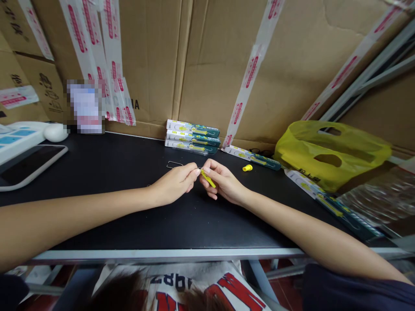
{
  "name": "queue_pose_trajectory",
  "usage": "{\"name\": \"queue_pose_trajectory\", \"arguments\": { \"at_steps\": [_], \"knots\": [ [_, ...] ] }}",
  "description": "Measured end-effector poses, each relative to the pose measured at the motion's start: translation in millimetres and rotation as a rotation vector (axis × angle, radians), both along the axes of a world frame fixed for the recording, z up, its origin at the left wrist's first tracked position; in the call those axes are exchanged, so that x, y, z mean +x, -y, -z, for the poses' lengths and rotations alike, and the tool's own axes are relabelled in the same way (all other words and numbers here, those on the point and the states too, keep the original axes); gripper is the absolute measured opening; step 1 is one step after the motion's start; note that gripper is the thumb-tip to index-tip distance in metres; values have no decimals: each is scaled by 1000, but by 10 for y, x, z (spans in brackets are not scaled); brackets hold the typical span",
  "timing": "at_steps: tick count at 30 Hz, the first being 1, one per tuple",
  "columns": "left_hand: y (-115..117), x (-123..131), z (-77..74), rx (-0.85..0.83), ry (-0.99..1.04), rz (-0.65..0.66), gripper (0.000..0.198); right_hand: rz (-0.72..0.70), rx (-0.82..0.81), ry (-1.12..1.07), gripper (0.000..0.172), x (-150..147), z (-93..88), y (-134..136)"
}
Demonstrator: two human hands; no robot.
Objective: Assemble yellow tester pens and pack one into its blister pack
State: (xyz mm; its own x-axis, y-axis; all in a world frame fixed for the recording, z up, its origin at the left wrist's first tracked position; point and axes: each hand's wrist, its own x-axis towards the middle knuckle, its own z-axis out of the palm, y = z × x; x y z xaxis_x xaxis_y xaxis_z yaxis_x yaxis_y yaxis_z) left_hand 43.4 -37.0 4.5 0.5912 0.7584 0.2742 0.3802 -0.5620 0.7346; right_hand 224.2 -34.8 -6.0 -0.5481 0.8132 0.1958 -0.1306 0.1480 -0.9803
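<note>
My left hand is closed in a pinch on a thin metal wire end at the middle of the table. My right hand grips a narrow yellow plastic piece, which slants down to the right between thumb and fingers. The fingertips of both hands nearly meet where the wire reaches the yellow piece; whether the two are joined is too small to tell. Just behind my left hand a bent metal wire frame lies on the black table. Right of my right hand lies a small yellow cap.
Several printed boxes are stacked at the back, with another box beside them. At right are a yellow plastic bag, a longer box and clear plastic packaging. A phone lies far left. Cardboard walls the back.
</note>
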Motion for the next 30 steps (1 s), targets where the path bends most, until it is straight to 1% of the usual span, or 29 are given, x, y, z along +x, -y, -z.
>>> {"name": "queue_pose_trajectory", "arguments": {
  "at_steps": [3,6,9,11,14,18,21,24,25,27,28,30],
  "knots": [
    [-5,-1,6,5,0,-3,31,4,15,9,26,6,8,-9],
    [0,3,16,-6,-2,-5,32,24,72,34,26,12,29,-20],
    [5,8,24,-40,20,13,33,52,154,73,27,13,35,-20],
    [-4,10,26,-81,59,30,34,63,177,84,26,14,23,-14],
    [-32,11,30,-156,129,36,35,53,151,92,25,20,-5,-12],
    [-57,10,33,-229,161,55,37,17,124,123,30,29,-12,-28],
    [-54,0,25,-215,162,60,38,22,163,162,32,23,-2,-34],
    [-54,-16,14,-178,126,54,39,-1,218,244,31,33,-8,-33],
    [-54,-20,11,-171,110,47,40,5,269,288,29,48,-15,-37],
    [-52,-21,6,-183,82,30,40,68,460,422,25,96,-37,-58],
    [-47,-17,3,-213,69,26,39,120,585,514,22,128,-51,-74],
    [-31,2,-9,-345,35,31,37,208,834,726,18,197,-87,-110]
  ]
}}
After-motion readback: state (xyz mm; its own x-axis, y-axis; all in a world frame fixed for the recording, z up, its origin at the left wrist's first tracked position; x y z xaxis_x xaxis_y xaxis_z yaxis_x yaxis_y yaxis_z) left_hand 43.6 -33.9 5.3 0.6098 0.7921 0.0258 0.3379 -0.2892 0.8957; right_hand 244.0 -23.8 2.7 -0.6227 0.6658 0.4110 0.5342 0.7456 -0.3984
